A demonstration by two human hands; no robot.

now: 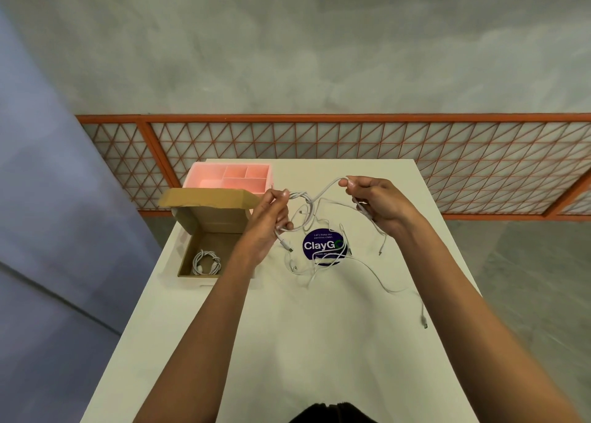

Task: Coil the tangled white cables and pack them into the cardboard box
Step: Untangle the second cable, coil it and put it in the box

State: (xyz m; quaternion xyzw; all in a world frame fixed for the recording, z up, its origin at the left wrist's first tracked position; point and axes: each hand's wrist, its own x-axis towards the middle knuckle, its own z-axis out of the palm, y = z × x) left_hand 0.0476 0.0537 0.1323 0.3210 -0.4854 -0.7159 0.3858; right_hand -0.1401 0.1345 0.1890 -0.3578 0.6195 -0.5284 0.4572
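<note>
White cables (pixel 302 197) — left hand (pixel 270 218), right hand (pixel 380 203) gripping

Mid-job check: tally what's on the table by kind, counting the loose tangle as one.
Box: 1
Pink tray: 1
Sticker: 1
Coiled cable, in the box: 1
Tangle: 1
Total: 5

pink organizer (pixel 228 175), round sticker (pixel 323 246), white table (pixel 287 342)
</note>
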